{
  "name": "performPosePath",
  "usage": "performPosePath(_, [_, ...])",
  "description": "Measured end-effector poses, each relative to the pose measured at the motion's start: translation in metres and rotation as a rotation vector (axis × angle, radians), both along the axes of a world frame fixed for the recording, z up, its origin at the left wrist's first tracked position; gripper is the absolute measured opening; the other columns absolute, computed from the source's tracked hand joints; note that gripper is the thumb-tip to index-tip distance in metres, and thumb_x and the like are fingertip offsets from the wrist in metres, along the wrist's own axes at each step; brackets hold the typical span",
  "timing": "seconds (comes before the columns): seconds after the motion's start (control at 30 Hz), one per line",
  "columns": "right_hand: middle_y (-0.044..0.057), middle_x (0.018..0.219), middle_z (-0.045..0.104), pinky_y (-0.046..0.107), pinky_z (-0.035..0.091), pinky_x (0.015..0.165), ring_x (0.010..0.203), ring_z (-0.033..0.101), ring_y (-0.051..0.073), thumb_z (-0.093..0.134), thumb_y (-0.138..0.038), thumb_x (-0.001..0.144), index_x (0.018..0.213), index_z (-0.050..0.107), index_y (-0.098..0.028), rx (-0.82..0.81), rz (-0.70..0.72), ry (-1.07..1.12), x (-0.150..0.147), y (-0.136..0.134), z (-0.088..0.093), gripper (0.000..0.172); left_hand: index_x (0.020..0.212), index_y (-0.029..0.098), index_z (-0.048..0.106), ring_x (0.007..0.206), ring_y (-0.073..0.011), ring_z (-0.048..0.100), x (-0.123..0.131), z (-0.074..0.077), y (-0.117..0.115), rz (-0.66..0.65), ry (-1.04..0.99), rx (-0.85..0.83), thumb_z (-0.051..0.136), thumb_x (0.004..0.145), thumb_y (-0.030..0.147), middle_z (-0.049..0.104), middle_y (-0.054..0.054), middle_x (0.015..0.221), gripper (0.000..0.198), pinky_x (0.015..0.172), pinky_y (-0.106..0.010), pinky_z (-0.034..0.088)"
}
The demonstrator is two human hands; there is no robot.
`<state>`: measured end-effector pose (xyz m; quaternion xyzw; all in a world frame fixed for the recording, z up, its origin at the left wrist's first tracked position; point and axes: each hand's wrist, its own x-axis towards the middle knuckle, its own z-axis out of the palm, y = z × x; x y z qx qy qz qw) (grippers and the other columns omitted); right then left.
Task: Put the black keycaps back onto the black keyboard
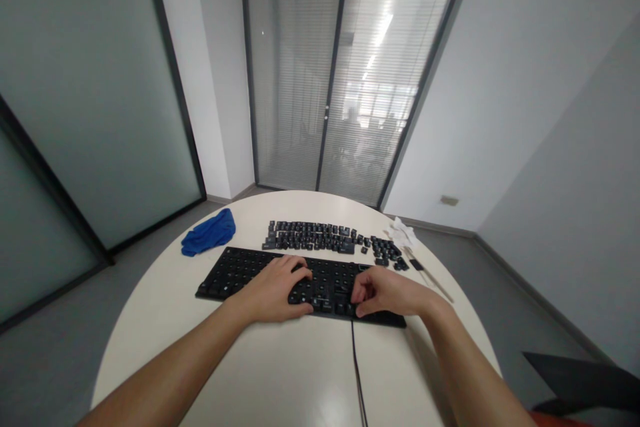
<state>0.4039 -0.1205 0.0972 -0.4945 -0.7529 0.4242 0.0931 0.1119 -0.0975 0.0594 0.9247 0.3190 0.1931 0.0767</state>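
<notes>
A black keyboard with many bare key sockets lies across the table, its cable side toward me. My left hand rests on its middle, fingers apart, the thumb along the near edge. On the right part of the keyboard, my right hand is curled, thumb and fingers brought together close to the surface. Whatever those fingers hold, if anything, is hidden. Behind the keyboard, loose black keycaps lie in rows, and a second group of keycaps sits farther right.
A crumpled blue cloth lies at the back left of the round table. White tissue and thin stick-like tools are near the right edge. A black cable runs from the keyboard toward me.
</notes>
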Motion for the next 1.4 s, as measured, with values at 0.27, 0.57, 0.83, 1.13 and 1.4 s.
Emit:
performPosePath(0.27, [0.002,0.076,0.072,0.024,0.046,0.061,0.071,0.064,0.017,0.08,-0.035,0.065,0.084,0.073,-0.016,-0.019,-0.001,0.027,0.0012,0.0021,-0.0043,0.028,0.116,0.026,0.058,0.116,-0.0296,0.05,0.0006,0.001,-0.0006,-0.005,-0.008,0.0,0.07,0.077,0.047,0.054,-0.007,0.126,0.046,0.101,-0.043,0.039])
performPosePath(0.57, [0.002,0.074,0.071,0.024,0.048,0.062,0.07,0.065,0.016,0.081,-0.035,0.064,0.083,0.072,-0.015,-0.064,-0.009,0.079,0.0037,0.0028,-0.0055,0.029,0.115,0.025,0.058,0.114,-0.0291,0.051,0.0013,0.001,-0.0011,-0.001,0.0,0.005,0.071,0.076,0.045,0.055,-0.007,0.126,0.046,0.101,-0.042,0.039])
performPosePath(0.83, [0.001,0.073,0.07,0.024,0.048,0.062,0.069,0.064,0.016,0.084,-0.033,0.059,0.08,0.071,-0.015,-0.082,-0.02,0.108,0.0044,0.0035,-0.0066,0.031,0.117,0.025,0.058,0.116,-0.0285,0.051,0.0014,0.0002,-0.0006,0.003,0.007,0.004,0.071,0.076,0.046,0.054,-0.006,0.126,0.048,0.102,-0.042,0.038])
performPosePath(1.13, [0.004,0.077,0.073,0.026,0.052,0.066,0.073,0.067,0.018,0.084,-0.037,0.059,0.085,0.076,-0.016,-0.096,-0.037,0.055,0.0078,0.0055,-0.0071,0.035,0.117,0.025,0.058,0.115,-0.0284,0.05,0.0017,0.0008,-0.0008,0.0,0.005,0.008,0.071,0.076,0.046,0.055,-0.006,0.125,0.047,0.101,-0.041,0.039])
performPosePath(1.4, [0.002,0.066,0.072,0.023,0.049,0.057,0.063,0.065,0.017,0.081,-0.034,0.062,0.082,0.078,-0.017,-0.122,-0.077,0.023,0.0052,0.0016,-0.0028,0.027,0.116,0.025,0.058,0.115,-0.0281,0.051,0.0011,-0.0006,-0.0004,0.001,0.004,0.003,0.072,0.076,0.046,0.054,-0.006,0.125,0.048,0.101,-0.041,0.039])
